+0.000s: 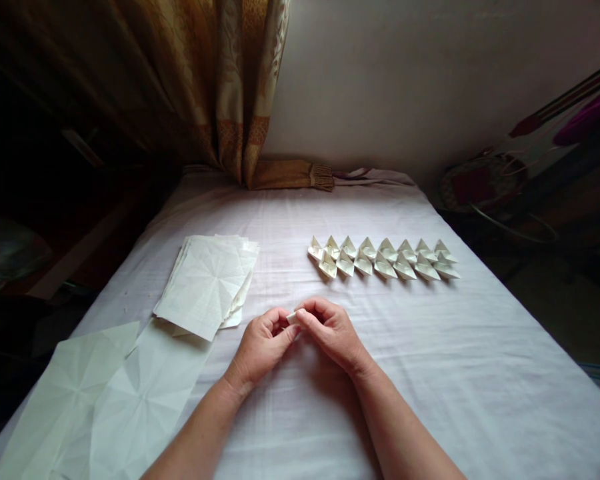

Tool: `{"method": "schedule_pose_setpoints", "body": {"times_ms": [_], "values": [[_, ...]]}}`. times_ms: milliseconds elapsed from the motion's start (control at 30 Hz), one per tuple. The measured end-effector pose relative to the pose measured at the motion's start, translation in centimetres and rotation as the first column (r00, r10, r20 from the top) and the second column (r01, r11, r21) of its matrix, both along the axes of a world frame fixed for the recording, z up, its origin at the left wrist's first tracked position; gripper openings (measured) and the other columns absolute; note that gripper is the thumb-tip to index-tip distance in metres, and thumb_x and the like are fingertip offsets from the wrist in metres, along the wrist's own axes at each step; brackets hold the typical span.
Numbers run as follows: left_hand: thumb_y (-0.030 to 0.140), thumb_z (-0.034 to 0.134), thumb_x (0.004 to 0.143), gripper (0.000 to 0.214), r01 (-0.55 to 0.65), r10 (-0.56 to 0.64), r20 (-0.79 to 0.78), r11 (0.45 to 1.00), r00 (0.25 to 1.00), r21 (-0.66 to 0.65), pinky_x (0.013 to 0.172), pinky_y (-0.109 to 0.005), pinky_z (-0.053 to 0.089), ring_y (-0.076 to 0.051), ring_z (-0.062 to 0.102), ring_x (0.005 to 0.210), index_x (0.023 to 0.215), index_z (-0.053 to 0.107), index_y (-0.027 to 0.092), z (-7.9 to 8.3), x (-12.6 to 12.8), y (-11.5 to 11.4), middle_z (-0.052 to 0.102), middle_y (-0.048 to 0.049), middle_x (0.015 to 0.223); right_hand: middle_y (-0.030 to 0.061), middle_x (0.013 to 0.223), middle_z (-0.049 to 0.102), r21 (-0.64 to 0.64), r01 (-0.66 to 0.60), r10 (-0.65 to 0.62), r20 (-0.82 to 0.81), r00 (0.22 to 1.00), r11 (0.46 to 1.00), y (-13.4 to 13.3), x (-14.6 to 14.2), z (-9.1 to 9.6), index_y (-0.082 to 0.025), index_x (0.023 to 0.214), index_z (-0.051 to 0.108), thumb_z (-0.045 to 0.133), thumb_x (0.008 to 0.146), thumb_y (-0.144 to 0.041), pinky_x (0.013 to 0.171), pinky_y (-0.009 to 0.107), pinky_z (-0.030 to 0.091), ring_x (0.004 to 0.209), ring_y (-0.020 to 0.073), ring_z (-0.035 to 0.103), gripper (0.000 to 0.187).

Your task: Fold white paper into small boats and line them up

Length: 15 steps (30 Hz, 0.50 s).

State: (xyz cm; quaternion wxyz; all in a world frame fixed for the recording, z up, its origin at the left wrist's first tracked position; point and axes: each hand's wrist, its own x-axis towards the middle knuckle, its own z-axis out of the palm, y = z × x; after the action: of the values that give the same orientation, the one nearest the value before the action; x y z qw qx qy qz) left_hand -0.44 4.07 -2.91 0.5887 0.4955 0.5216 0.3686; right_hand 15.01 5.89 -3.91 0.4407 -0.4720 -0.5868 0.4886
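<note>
Fifteen or so boat-shaped origami pieces point(385, 257) stand in two close rows on the pale cloth point(430, 367), apparently finished. One small folded paper point(293, 319) is in work between the left hand point(261, 341) and the right hand point(333, 332), fingers of both pinching it, its final form unclear. To the left, a paper stack point(203, 287) and loose creased sheets point(143, 397) lie flat, unshaped.

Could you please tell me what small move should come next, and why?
I'd perhaps press the small paper gently: the left hand and right hand both hold it, and what shows of it lacks the peaks of the folded papers beyond.
</note>
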Motion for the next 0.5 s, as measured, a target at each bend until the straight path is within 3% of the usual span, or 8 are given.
{"method": "schedule_pose_setpoints", "body": {"times_ms": [200, 333, 500], "values": [[0.048, 0.070, 0.073, 0.035, 0.046, -0.046, 0.011, 0.998, 0.999, -0.032, 0.048, -0.018, 0.038, -0.009, 0.051, 0.054, 0.079, 0.062, 0.015, 0.63, -0.25, 0.10, 0.058, 0.0026, 0.061, 0.0008, 0.060, 0.064, -0.010, 0.018, -0.018, -0.008, 1.000, 1.000, -0.05, -0.13, 0.31, -0.018, 0.064, 0.065, 0.063, 0.078, -0.034, 0.055, 0.023, 0.044, 0.057, 0.0122, 0.054, 0.022], [0.048, 0.070, 0.074, 0.037, 0.105, -0.105, -0.006, 0.992, 0.994, -0.074, 0.044, -0.017, 0.037, -0.011, 0.056, 0.056, 0.087, 0.063, 0.014, 0.78, -0.56, 0.14, 0.062, -0.0004, 0.068, -0.0006, 0.055, 0.063, -0.098, 0.060, -0.070, -0.097, 0.993, 0.993, 0.08, -0.35, 0.66, -0.018, 0.061, 0.063, 0.065, 0.075, -0.038, 0.051, 0.022, 0.043, 0.051, 0.0114, 0.054, 0.024], [0.049, 0.071, 0.072, 0.038, 0.086, -0.087, -0.012, 0.992, 0.996, -0.093, 0.040, -0.016, 0.035, -0.010, 0.054, 0.052, 0.086, 0.064, 0.014, 0.94, -0.51, 0.18, 0.062, -0.0010, 0.067, 0.0003, 0.056, 0.064, -0.182, 0.056, -0.085, -0.158, 0.984, 0.982, 0.36, -0.25, 0.79, -0.017, 0.062, 0.064, 0.068, 0.073, -0.044, 0.052, 0.022, 0.043, 0.051, 0.0116, 0.054, 0.029]]}}
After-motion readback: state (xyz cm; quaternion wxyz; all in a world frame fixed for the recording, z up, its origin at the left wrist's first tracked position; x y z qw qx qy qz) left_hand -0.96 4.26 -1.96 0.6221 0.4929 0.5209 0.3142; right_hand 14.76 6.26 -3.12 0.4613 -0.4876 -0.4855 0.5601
